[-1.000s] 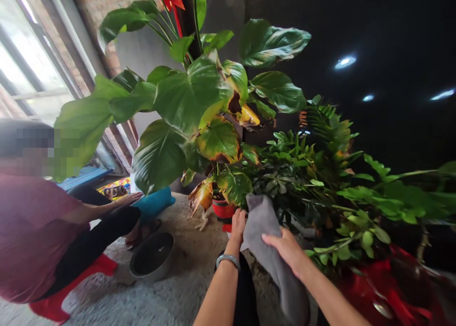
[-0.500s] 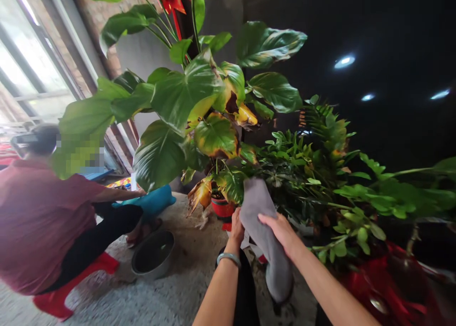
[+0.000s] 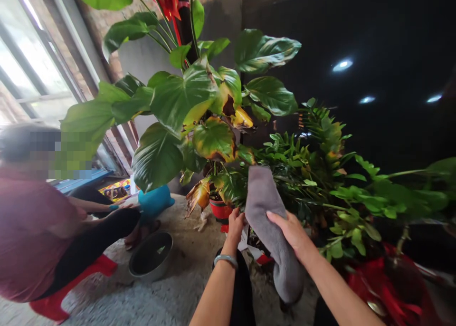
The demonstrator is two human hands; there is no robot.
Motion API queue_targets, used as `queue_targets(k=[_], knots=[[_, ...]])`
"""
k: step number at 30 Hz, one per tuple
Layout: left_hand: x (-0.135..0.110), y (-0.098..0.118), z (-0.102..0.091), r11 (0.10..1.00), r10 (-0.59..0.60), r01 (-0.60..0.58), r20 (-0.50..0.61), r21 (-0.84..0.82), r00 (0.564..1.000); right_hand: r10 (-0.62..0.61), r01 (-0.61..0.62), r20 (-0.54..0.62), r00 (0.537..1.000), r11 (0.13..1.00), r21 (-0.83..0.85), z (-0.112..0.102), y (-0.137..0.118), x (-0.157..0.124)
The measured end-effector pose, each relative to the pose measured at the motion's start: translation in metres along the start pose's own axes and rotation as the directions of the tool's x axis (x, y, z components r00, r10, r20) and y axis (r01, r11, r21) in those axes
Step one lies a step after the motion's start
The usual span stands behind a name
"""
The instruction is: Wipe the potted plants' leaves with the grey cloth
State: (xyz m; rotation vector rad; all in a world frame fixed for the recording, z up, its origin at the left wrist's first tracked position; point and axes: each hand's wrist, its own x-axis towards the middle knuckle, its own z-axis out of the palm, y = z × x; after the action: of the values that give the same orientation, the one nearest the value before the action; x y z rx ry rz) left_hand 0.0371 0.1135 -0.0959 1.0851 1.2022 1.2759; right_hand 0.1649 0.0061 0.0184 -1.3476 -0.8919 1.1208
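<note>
My right hand [image 3: 294, 233] is closed around a long, soft grey cloth [image 3: 269, 221], with the thumb pressed on its upper face. The cloth's narrow end points up toward the plants, and its rounded lower end hangs down over my lap. Close by the left edge of the cloth is my left hand [image 3: 235, 228], its fingers curled in; what they hold, if anything, is hidden. A grey-green bangle [image 3: 225, 259] circles my left wrist. Just beyond that hand stands a red plant pot [image 3: 221, 209], bearing a tall plant with big leaves [image 3: 178, 95], some yellowed and browned.
Leafy green plants [image 3: 292, 169] crowd the right side, with red wrapping [image 3: 395, 288] at lower right. A grey basin [image 3: 151, 257] rests on the concrete floor. Left of it, another person [image 3: 32, 240] sits on a red stool [image 3: 71, 288], beside a blue item [image 3: 155, 202].
The grey cloth and my right hand have shifted slightly right, widening the gap from my left hand. The other person has leaned, and their hand has drawn back from the blue item.
</note>
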Motion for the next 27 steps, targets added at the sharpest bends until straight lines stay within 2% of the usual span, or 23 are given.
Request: queue_targets(k=[2, 4, 7, 9, 11, 13, 14, 16, 18, 20, 22, 23, 25, 27], knots=[[0.0, 0.002, 0.001, 1.0, -0.005, 0.006, 0.034, -0.021, 0.999, 0.081, -0.081, -0.003, 0.997, 0.995, -0.06, -0.006, 0.027, -0.009], [-0.001, 0.003, 0.002, 0.999, -0.024, 0.026, 0.066, -0.027, 0.998, 0.107, -0.099, 0.069, 0.992, 0.989, -0.112, -0.011, 0.039, -0.026], [-0.002, 0.004, 0.005, 0.999, -0.037, 0.039, 0.116, -0.016, 0.993, 0.08, -0.066, 0.161, 0.984, 0.993, -0.093, -0.019, 0.02, -0.046], [-0.004, 0.005, 0.009, 0.999, -0.035, 0.038, 0.146, -0.018, 0.989, 0.034, -0.034, 0.098, 0.995, 0.999, -0.006, -0.028, -0.008, -0.045], [-0.007, 0.006, 0.013, 0.999, -0.046, 0.049, 0.165, -0.018, 0.985, -0.013, 0.02, -0.06, 0.998, 0.994, 0.107, -0.036, -0.033, -0.032], [-0.009, 0.007, 0.017, 0.996, -0.081, 0.085, 0.171, -0.014, 0.982, 0.003, 0.039, -0.185, 0.983, 0.974, 0.224, -0.041, -0.043, -0.015], [-0.01, 0.008, 0.019, 0.995, -0.1, 0.103, 0.175, -0.011, 0.979, 0.048, 0.011, -0.202, 0.978, 0.961, 0.277, -0.042, -0.041, -0.009], [-0.011, 0.008, 0.022, 0.991, -0.129, 0.133, 0.182, -0.006, 0.975, 0.17, -0.117, -0.135, 0.976, 0.936, 0.331, -0.039, -0.022, -0.004], [-0.011, 0.009, 0.023, 0.99, -0.134, 0.138, 0.181, -0.011, 0.974, 0.263, -0.246, -0.025, 0.965, 0.929, 0.277, -0.034, 0.006, -0.011], [-0.011, 0.01, 0.024, 0.99, -0.133, 0.139, 0.176, -0.022, 0.975, 0.283, -0.284, 0.031, 0.959, 0.942, 0.179, -0.031, 0.029, -0.028], [-0.011, 0.01, 0.024, 0.99, -0.131, 0.139, 0.184, -0.032, 0.974, 0.25, -0.251, 0.022, 0.968, 0.959, 0.129, -0.032, 0.033, -0.045], [-0.011, 0.01, 0.024, 0.99, -0.132, 0.141, 0.195, -0.032, 0.972, 0.224, -0.222, -0.005, 0.975, 0.966, 0.133, -0.035, 0.026, -0.051], [-0.012, 0.01, 0.023, 0.989, -0.135, 0.145, 0.223, -0.027, 0.965, 0.151, -0.129, -0.11, 0.982, 0.974, 0.184, -0.045, 0.0, -0.052], [-0.012, 0.011, 0.022, 0.988, -0.145, 0.154, 0.246, -0.016, 0.958, 0.056, 0.016, -0.282, 0.958, 0.969, 0.246, -0.057, -0.031, -0.04]])
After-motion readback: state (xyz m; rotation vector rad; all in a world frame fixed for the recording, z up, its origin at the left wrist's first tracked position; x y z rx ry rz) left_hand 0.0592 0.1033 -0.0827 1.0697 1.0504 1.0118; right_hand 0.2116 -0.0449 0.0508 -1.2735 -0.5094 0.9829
